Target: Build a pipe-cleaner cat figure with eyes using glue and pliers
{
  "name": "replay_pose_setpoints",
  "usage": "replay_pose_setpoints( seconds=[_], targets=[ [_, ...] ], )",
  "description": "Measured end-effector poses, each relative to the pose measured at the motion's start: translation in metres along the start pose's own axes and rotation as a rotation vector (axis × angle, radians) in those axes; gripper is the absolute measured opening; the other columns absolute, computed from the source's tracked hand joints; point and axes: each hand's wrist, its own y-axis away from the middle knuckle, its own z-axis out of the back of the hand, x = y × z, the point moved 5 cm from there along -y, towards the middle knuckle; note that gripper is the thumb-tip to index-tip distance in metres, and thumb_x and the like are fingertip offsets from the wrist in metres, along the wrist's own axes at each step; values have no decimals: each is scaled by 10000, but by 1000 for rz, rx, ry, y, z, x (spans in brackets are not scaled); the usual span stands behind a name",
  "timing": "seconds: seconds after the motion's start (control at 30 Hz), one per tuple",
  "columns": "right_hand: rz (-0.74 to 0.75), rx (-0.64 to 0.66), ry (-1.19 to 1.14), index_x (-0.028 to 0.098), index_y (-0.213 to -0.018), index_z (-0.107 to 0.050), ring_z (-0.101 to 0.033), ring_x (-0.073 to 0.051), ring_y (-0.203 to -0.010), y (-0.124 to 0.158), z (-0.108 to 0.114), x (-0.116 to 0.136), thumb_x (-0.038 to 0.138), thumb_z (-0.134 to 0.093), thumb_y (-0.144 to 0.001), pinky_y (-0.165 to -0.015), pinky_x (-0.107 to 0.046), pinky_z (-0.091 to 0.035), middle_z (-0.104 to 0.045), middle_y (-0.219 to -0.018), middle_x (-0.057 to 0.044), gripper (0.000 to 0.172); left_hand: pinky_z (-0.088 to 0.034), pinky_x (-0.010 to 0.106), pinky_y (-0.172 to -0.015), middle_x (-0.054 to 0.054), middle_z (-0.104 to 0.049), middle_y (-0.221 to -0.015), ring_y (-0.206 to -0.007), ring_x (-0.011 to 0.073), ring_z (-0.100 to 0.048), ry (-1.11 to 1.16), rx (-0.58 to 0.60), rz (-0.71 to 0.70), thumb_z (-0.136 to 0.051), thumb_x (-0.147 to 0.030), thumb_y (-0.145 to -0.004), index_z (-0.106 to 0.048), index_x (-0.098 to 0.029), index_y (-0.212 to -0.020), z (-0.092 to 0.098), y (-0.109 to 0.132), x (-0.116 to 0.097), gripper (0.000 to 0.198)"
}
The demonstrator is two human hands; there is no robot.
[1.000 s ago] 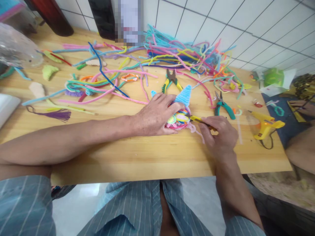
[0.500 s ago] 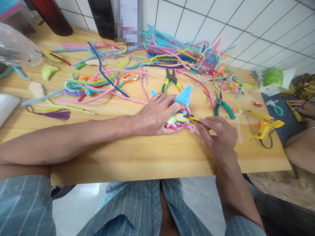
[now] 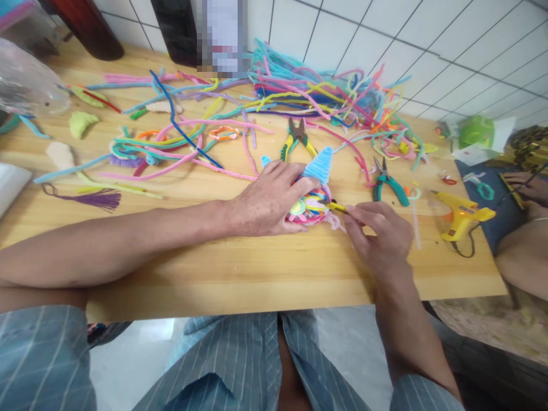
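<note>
A multicoloured pipe-cleaner craft piece (image 3: pixel 314 204) with blue pointed ears (image 3: pixel 320 165) lies on the wooden table. My left hand (image 3: pixel 272 197) is closed over its left side, fingers curled around it, hiding much of it. From the right, my right hand (image 3: pixel 379 234) grips a slim yellow-and-black tool (image 3: pixel 336 207). The tool's dark tip touches the piece or sits just over it; its exact kind is unclear. A pale pink curl (image 3: pixel 333 221) sticks out at the lower right of the piece. Just behind stand yellow-and-green pliers (image 3: pixel 297 140), lying with handles spread.
Green-handled pliers (image 3: pixel 389 184) and a yellow glue gun (image 3: pixel 462 216) lie to the right. Heaped pipe cleaners (image 3: pixel 312 85) run along the tiled wall. A purple tassel (image 3: pixel 92 198) lies at left. Another person's hand (image 3: pixel 528 191) is at the far right.
Both hands hold nearly the same positions on the craft piece and the tool. The view has shifted very slightly; nothing was taken up or let go.
</note>
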Motion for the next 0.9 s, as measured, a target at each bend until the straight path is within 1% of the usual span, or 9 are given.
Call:
replay_pose_setpoints(
  seconds=[0.17, 0.27, 0.4, 0.53, 0.67, 0.9],
  targets=[
    [-12, -6, -24, 289, -1154, -738, -789, -174, -738, 1, 0, 0, 144, -832, -913, -588, -279, -572, -836, -958, -14, 297, -443, 532, -1077, 225, -629, -1351, -1231, 392, -582, 17, 10, 15, -777, -484, -936, -599, -156, -1450, 1, 0, 0, 635],
    [-25, 0, -29, 300, -1157, -735, -797, -180, -763, 1, -1, 0, 148, -811, -929, -590, -282, -576, -836, -963, -14, 284, -446, 528, -1075, 232, -625, -1373, -1232, 390, -582, 9, 16, 12, -773, -505, -940, -587, -156, -1456, 1, 0, 0, 650],
    [-1, -16, -36, 293, -1141, -739, -796, -180, -758, -3, 1, 3, 141, -811, -930, -621, -290, -594, -838, -943, -13, 270, -452, 508, -1069, 220, -632, -1361, -1222, 379, -592, -17, 12, 4, -779, -522, -935, -580, -155, -1449, 0, 0, 0, 663],
    [17, -21, -27, 276, -1139, -736, -798, -175, -757, -6, 2, 4, 133, -816, -930, -630, -280, -597, -832, -922, -14, 266, -465, 502, -1046, 216, -644, -1317, -1200, 383, -604, -37, -1, -12, -787, -497, -928, -585, -141, -1424, 0, 1, 0, 643],
    [30, -20, -2, 274, -1128, -722, -798, -174, -757, -6, 1, 5, 147, -811, -942, -640, -278, -600, -827, -916, -6, 243, -470, 501, -1045, 220, -639, -1332, -1208, 379, -605, -34, -12, -21, -763, -503, -951, -566, -137, -1430, -1, 1, 0, 634],
    [33, -16, -17, 258, -1150, -728, -802, -180, -763, -4, 1, 4, 122, -818, -925, -644, -279, -603, -832, -932, -22, 278, -472, 521, -1055, 216, -639, -1327, -1216, 390, -604, -33, 14, -7, -793, -529, -922, -569, -151, -1412, -1, 1, 1, 658]
  ],
)
